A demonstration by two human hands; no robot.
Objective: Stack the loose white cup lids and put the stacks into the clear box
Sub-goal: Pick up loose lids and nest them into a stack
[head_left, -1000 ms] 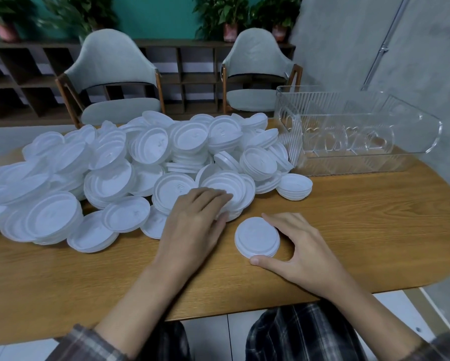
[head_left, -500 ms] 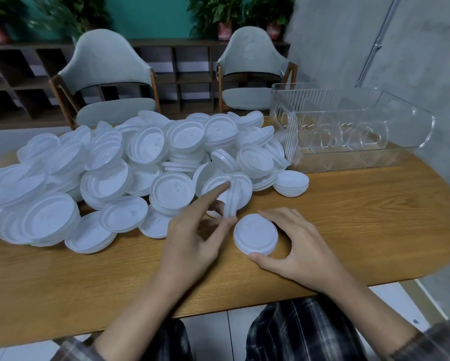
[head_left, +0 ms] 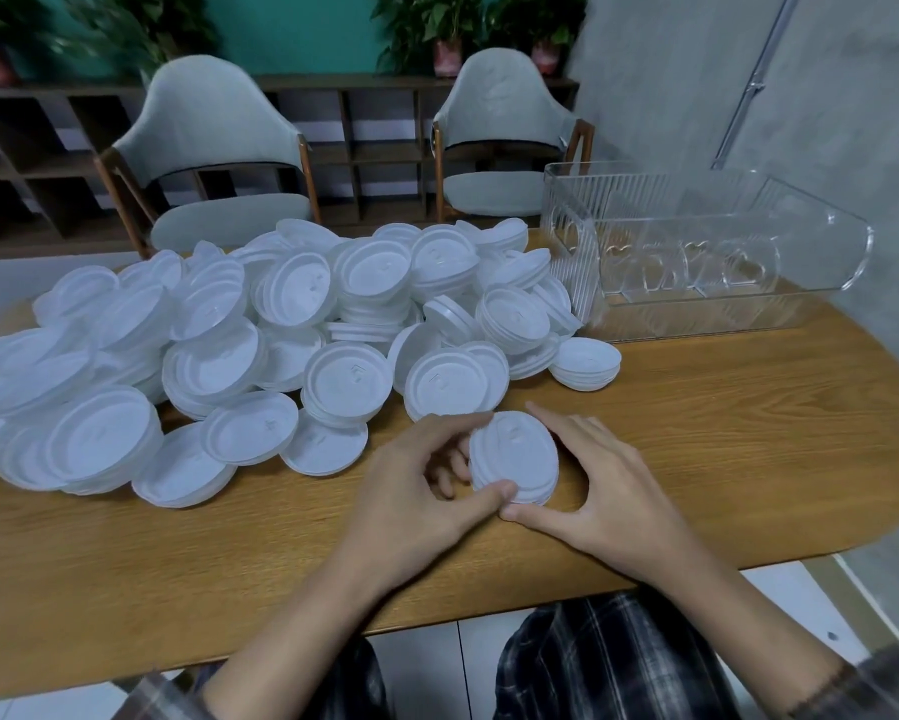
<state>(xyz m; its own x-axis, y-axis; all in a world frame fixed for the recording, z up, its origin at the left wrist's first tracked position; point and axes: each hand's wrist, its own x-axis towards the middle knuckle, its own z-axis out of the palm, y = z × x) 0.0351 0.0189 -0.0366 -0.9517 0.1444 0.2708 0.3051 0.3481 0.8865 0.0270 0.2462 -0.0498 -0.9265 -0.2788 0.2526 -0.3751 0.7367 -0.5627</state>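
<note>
The short stack of white round plastic cup lids (head_left: pixel 515 459) lies on the oval light-wood surface (head_left: pixel 748 423), near its front edge and a little right of centre, enclosed between both hands. The left hand (head_left: pixel 416 491) curls round the stack's left side, its thumb tip pressed to the near rim and its forefinger reaching along the far-left rim, the other fingers tucked in against the side. The right hand (head_left: pixel 608 485) cups the right side in a wide arc, forefinger laid on the far-right rim and thumb stretched along the near rim, where its tip meets the left thumb. The top lid looks slightly tipped, though whether the whole stack is off the wood cannot be told. Just beyond the hands, a big heap of loose white cup lids (head_left: pixel 260 335) spreads over the left and middle of the surface, many lying rim up, some already nested in low piles. A small separate pile of lids (head_left: pixel 585 363) sits at the heap's right end. At the far right stands the clear ribbed plastic box (head_left: pixel 717 252), open at the top, with the heap's far-right lids crowded up against its left wall. Behind the surface are two grey cushioned chairs with wooden frames (head_left: pixel 213 163) and a dark wooden shelf unit (head_left: pixel 31 163).
</note>
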